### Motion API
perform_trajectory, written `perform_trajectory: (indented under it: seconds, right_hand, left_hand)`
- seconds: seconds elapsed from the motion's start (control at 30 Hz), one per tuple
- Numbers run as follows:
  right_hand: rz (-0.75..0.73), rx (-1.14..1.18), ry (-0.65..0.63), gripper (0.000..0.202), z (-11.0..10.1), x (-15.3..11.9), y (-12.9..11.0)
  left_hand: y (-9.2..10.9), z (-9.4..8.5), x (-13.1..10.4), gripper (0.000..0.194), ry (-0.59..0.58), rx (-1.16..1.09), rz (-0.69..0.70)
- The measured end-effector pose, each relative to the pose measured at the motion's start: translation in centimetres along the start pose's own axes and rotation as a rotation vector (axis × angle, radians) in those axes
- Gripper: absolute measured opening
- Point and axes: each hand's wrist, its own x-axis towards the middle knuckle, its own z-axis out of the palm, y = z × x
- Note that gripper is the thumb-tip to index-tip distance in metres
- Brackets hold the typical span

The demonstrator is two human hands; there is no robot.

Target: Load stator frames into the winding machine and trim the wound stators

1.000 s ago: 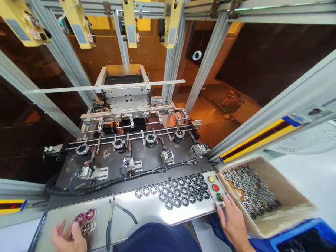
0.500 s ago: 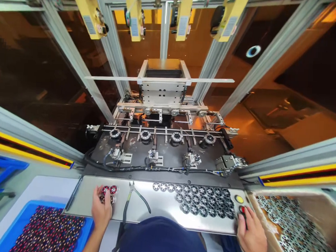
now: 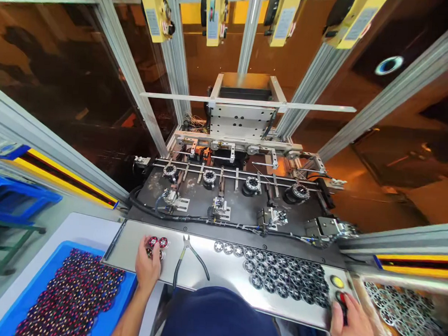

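Note:
My left hand [image 3: 148, 264] rests at the left end of the metal shelf [image 3: 227, 272], thumb and fingers apart around a small group of red and dark round parts [image 3: 163, 242]. Whether it grips one of them is hard to tell. At the shelf's right end, my right hand [image 3: 353, 320] lies at the red button [image 3: 340, 296], with its fingers curled around the black button housing; a yellow button [image 3: 337, 281] sits just beyond. Rows of black-and-silver round parts [image 3: 273, 272] lie left of that hand. Green-handled cutters [image 3: 190, 258] lie right of my left hand.
Behind the shelf stands a machine with four round fixtures [image 3: 252, 185] on a black plate. A blue tray [image 3: 128, 290] of wound parts is at lower left, a lined box [image 3: 360, 288] of metal rings at lower right. Yellow light-curtain bars [image 3: 71, 178] flank the frame.
The camera view has turned, so the scene appears shifted to the right and slightly tilted. Both hands keep their places at the round parts and the red button.

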Motion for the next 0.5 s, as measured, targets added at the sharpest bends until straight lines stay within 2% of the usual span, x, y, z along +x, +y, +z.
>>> perform_trajectory:
  seconds: [0.5]
  right_hand:
    - [0.008, -0.007, -0.016, 0.068, -0.85, 0.49, -0.91]
  left_hand:
    - [0.14, 0.03, -0.29, 0.053, 0.021, 0.017, 0.037]
